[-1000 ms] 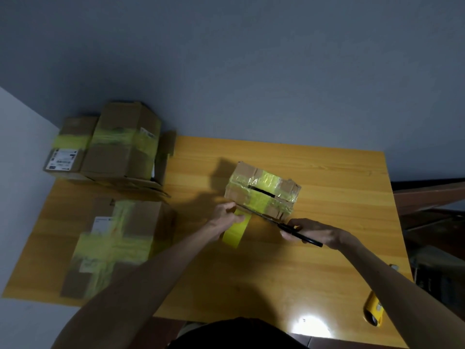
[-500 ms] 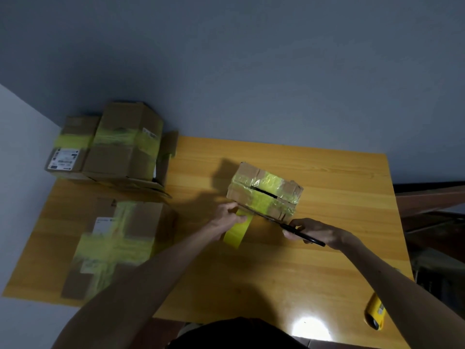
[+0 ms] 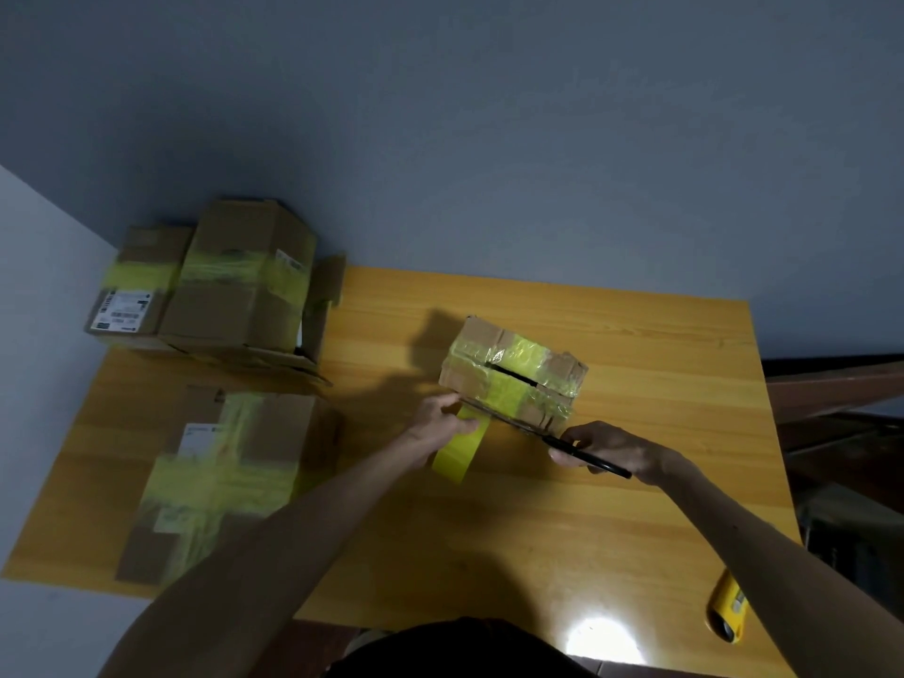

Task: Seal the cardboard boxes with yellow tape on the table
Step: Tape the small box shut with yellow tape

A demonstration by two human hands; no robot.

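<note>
Cardboard boxes at left look sealed; the middle box awaits trimming: left hand pinches its yellow tape, right hand grips scissors.

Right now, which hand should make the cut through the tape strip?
Right. The right hand already holds the scissors, blades along the box's lower edge, reaching the tape strip. The left hand is busy pinching that strip.
</note>
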